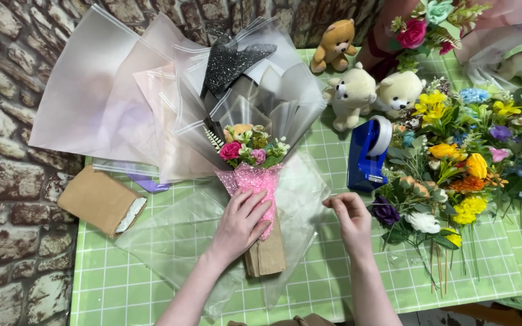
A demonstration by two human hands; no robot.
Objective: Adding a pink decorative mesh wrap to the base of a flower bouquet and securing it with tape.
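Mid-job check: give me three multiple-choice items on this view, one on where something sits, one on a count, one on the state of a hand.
1. Where is the blue tape dispenser?
A. Right of the small bouquet
B. On the brown packet
C. Under the left hand

2. How many teddy bears lie at the top of the green table?
A. One
B. Three
C. Five

3. What is the left hand doing?
A. Lifted clear of everything
B. Pressing flat on the pink wrap of the bouquet
C. Holding a teddy bear

Answers: 1 A, the dispenser stands between the bouquet and the loose flowers. 2 B, one tan and two cream bears show. 3 B, its palm lies on the wrap, while the right hand pinches its fingers beside it.
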